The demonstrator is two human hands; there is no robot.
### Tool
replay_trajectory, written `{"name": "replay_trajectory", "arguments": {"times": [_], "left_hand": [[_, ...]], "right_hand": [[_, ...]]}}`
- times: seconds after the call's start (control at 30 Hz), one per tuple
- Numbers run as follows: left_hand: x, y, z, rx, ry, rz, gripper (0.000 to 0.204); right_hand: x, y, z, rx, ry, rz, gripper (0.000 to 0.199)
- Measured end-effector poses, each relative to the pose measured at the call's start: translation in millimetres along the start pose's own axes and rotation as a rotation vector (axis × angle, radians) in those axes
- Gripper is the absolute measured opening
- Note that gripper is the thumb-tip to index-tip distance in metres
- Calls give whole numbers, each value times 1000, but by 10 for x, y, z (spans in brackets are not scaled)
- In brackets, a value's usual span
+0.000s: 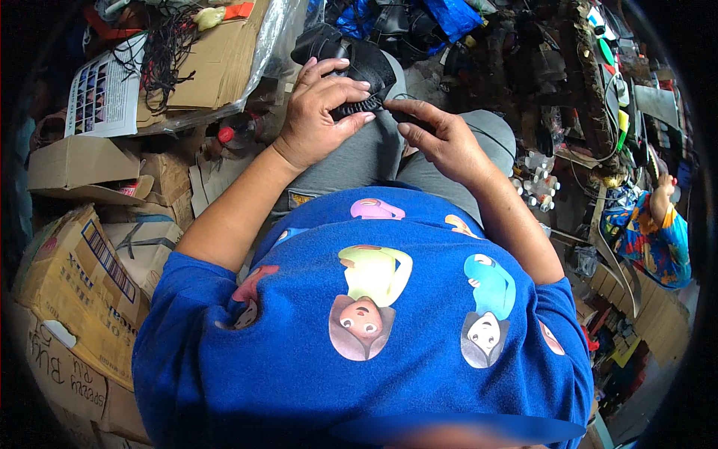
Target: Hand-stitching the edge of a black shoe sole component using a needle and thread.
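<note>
A black shoe (374, 63), or a piece shaped like one, rests over my left knee. Its near edge shows a gathered, ridged band (357, 105). My left hand (321, 108) is wrapped over it from the left, thumb below the band and fingers on top. At the right end of the band, my right hand (434, 131) has its index finger stretched to the edge and its thumb bent close under it. Whatever sits in that pinch is too small to make out. A thin dark cord (490, 135) loops from near the right hand over my right thigh.
Cardboard boxes (82, 277) crowd the left side. Beyond them, black cords (164, 60) lie over flat cardboard (221, 67), near a red-capped bottle (238, 133). Small white-capped bottles (540, 179) stand right of my knee. Another person's arm (662, 198) and bright clothing (658, 243) show far right.
</note>
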State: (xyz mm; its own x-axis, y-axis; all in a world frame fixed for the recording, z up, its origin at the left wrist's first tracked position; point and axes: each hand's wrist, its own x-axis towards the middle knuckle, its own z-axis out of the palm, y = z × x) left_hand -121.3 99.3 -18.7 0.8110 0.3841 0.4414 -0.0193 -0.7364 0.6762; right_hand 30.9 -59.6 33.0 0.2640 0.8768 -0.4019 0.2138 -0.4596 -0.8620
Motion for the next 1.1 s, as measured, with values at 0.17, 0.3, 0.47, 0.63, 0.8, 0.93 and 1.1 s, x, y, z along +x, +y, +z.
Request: {"name": "replay_trajectory", "arguments": {"times": [0.17,0.3,0.47,0.63,0.8,0.93,1.1], "left_hand": [[11,-47,53,-63,54,-43,24],[25,-40,61,-61,79,-54,24],[34,-88,109,-106,123,-77,24],[29,-90,109,-107,118,-81,24],[60,-83,116,-95,106,-81,23],[54,-56,102,-92,100,-67,22],[44,-65,89,-103,112,-68,22]], "right_hand": [[55,175,155,102,71,-52,34],[123,293,230,-82,195,-331,35],[178,319,263,-204,256,-379,38],[183,293,265,-214,236,-336,38],[186,269,226,-256,236,-344,36],[118,190,100,-147,146,-295,35],[42,75,77,-139,152,-269,35]]}}
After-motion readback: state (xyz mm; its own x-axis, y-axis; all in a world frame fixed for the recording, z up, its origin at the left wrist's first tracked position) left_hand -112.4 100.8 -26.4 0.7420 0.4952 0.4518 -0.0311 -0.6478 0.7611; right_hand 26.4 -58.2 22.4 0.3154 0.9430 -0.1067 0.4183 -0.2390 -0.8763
